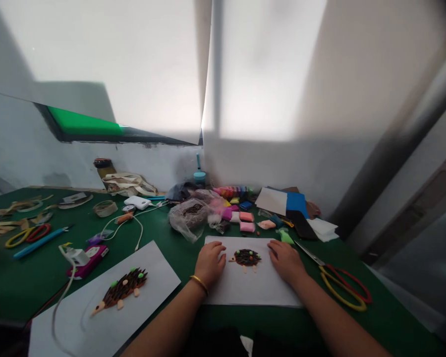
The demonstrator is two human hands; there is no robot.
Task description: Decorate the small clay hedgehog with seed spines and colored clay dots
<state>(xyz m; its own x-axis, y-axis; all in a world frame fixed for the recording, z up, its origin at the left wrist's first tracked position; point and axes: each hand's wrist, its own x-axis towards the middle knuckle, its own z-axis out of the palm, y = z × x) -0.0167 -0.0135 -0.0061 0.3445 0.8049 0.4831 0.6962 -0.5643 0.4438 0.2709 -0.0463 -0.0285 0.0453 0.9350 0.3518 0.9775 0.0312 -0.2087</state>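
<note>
A sheet of white paper [241,292] lies flat on the green table in front of me. On it is a small hedgehog picture [247,257] with dark spines, green and orange dots, and a pale snout and feet. My left hand [210,264], with a yellow bangle at the wrist, rests open on the paper's left side, fingers slightly bent. At the upper right part of the sheet lies my right hand [287,261], also open and holding nothing. Scissors [332,272] with red and yellow handles lie just right of my right forearm.
A larger hedgehog picture [122,287] on paper lies at left, a cable crossing it. Behind the sheet are clay packs [247,226], a plastic bag [189,218] and a dark phone [301,224]. A magenta power strip [90,261] and second scissors [27,235] lie left.
</note>
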